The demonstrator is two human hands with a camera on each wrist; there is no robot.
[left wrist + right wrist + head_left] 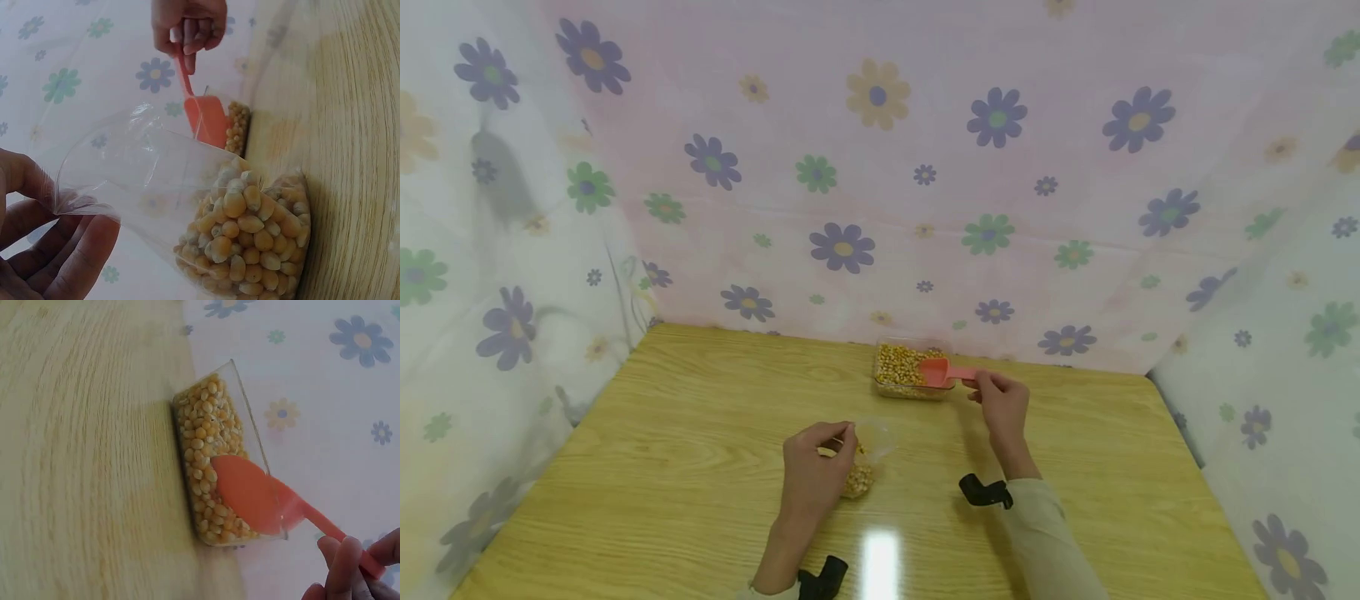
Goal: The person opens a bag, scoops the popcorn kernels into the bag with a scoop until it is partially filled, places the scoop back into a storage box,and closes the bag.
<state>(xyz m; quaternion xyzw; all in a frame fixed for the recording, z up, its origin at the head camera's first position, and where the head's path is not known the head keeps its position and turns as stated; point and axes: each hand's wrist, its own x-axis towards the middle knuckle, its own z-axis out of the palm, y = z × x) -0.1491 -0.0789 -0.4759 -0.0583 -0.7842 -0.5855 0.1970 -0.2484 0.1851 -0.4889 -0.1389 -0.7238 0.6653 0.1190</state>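
My right hand (pixel 1002 407) pinches the handle of a coral-red plastic scoop (pixel 247 494). The scoop's bowl sits in a clear rectangular container (pixel 194 534) of yellow corn kernels (pixel 203 434), its front edge among the kernels. Nearer to me, my left hand (pixel 817 467) pinches the top edge of a clear plastic bag (pixel 144 156) between thumb and fingers. The bag stands on the table with its mouth held up, and corn kernels (pixel 244 244) fill its lower part. In the head view my left hand hides part of the bag.
The container stands near the back edge of the wood-grain table (pixel 700 417), close to a flower-printed cloth (pixel 910 208). More of this cloth hangs at left and right. Each wrist wears a black camera mount (pixel 985 492).
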